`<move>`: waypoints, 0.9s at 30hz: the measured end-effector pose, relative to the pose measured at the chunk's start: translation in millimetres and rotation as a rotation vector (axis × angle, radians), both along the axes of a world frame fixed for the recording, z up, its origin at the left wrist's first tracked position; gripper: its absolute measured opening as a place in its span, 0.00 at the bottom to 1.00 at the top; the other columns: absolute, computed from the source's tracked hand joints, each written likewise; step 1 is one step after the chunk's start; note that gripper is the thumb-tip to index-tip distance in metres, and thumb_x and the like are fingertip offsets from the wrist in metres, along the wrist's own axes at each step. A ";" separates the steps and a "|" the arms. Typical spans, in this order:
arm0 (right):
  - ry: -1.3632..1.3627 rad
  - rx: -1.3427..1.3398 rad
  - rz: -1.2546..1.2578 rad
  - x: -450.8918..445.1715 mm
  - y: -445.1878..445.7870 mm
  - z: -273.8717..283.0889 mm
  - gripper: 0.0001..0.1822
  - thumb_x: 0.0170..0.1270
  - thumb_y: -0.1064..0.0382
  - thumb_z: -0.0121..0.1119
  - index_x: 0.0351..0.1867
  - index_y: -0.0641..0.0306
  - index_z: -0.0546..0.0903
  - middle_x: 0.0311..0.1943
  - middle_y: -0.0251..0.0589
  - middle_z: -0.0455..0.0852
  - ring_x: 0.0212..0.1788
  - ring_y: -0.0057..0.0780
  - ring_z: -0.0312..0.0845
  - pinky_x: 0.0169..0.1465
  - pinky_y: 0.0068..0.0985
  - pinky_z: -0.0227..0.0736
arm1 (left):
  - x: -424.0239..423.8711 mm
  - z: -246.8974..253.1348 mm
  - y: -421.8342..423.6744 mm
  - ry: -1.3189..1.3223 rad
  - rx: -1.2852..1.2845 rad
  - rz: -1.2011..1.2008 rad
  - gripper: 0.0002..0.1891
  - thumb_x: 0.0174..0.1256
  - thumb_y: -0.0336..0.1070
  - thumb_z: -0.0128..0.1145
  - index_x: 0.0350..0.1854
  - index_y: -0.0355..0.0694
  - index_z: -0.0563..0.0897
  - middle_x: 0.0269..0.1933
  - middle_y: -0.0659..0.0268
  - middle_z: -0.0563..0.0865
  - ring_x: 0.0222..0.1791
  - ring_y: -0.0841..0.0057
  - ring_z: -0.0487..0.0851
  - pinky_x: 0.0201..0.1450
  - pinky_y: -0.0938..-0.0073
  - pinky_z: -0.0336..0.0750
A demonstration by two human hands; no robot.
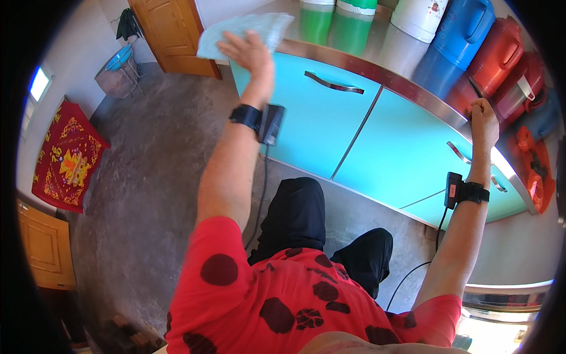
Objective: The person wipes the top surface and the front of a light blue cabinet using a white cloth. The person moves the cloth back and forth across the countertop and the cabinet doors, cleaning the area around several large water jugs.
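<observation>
At the upper left end of the counter, my left hand holds a pale blue cloth. The fingers lie spread over the cloth, which looks folded and slightly blurred. My right hand rests with curled fingers at the front edge of the stainless steel countertop. I see nothing in that hand, though the inside of the fingers is hidden. Below the countertop are turquoise cabinet doors, one with a wavy metal handle. Black straps with small boxes sit on both wrists, with cables running down.
A white jug, a blue jug and a red jug stand along the counter's back. An orange plastic bag lies at its right end. Wooden doors, a washbasin stand and a red decorated cloth are leftward.
</observation>
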State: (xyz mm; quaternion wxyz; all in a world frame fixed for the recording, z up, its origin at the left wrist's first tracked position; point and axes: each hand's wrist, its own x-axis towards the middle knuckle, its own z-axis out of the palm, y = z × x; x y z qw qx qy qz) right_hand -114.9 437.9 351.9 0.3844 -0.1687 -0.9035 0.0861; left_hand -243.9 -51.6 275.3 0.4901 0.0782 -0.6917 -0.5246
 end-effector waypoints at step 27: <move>-0.022 -0.051 0.055 3.8 -2.4 2.4 0.15 0.65 0.52 0.50 0.43 0.46 0.87 0.37 0.39 0.90 0.40 0.39 0.86 0.47 0.35 0.78 | 80.9 -57.1 164.1 0.168 -0.453 -0.436 0.44 0.59 0.39 0.67 0.73 0.32 0.55 0.70 0.44 0.64 0.72 0.51 0.62 0.77 0.46 0.48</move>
